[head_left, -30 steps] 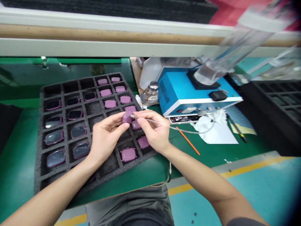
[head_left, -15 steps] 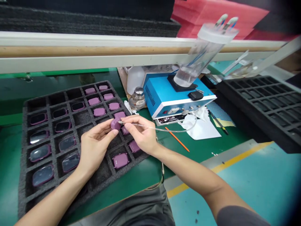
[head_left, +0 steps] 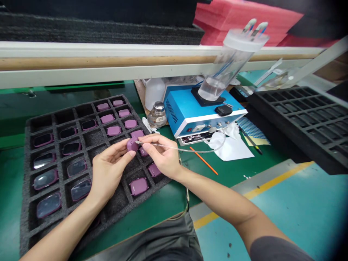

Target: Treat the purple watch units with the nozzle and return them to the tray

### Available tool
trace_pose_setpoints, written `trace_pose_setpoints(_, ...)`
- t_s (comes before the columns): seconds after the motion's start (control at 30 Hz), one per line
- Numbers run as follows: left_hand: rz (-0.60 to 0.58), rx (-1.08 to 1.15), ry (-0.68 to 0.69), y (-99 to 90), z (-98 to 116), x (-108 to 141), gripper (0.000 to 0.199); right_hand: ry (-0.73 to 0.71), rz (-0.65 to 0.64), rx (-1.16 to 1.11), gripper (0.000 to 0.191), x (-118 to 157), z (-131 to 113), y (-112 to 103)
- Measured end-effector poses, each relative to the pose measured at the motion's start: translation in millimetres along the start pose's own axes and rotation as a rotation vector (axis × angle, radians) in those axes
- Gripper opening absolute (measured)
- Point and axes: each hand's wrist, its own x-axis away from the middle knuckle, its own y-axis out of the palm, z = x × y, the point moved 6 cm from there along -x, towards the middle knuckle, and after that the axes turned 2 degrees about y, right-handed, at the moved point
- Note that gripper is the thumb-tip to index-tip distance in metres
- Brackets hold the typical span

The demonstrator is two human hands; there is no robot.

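Pinched between the thumb and fingers of my left hand [head_left: 108, 170] is a small purple watch case [head_left: 132, 144], held tilted above the foam tray [head_left: 25, 188]. My right hand [head_left: 164, 156] grips the end of a clear thin tube [head_left: 185, 149] like a pen, its metal tip at the right edge of the case. Whether the tip touches the case I cannot tell. Below and around my hands, the tray's compartments hold purple watch cases, some with dark glass faces up, others with purple backs [head_left: 139, 186] up.
The tube runs to a blue control box [head_left: 176, 108] bearing a tall clear cylinder [head_left: 217, 85]. A glass bottle [head_left: 158, 115] stands left of it. In front lie an orange stick [head_left: 203, 161] and white paper [head_left: 235, 148]. A black tray [head_left: 304, 119] sits at right, beneath a shelf rail [head_left: 108, 74].
The view has shifted very slightly. Both hands keep the same hold on the watch case and the tube, with no clear movement between them.
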Motion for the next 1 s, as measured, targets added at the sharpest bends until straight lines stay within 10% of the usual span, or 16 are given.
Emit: trace_pose_setpoints(1.0,0.003,-0.001,0.008,-0.4,0.8,0.2,0.044,0.020,0.002,0.011,0.018,0.2,1.1,0.2)
